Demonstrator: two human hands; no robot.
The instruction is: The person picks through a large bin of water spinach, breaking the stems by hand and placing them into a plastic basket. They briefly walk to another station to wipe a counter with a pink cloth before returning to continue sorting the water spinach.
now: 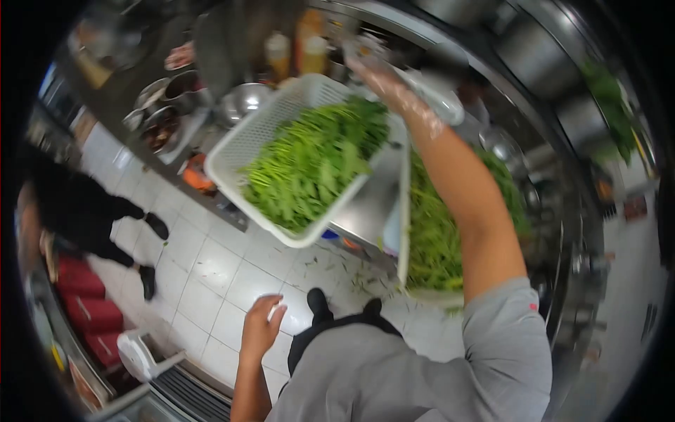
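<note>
Right hand: our plastic-gloved right hand [383, 83], top centre of frame, is closed on the far rim of the white perforated plastic basket [242, 144].
Basket: tilted, raised in the upper centre, filled with cut green leafy stalks [313, 162].
Left hand: our bare left hand [261, 325], lower centre, hangs loosely open, holding nothing, over the white tiled floor [211, 271].
Bystander: a person in black clothing [84, 207] stands at the left edge.

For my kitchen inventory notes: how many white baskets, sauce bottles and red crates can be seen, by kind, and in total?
White baskets holding greens: 2, a lifted basket under the right hand and a second basket beside the arm.
Sauce bottles: 3, blurred.
Red crates: 3, stacked.
Total: 8.
The left hand holds nothing.
</note>
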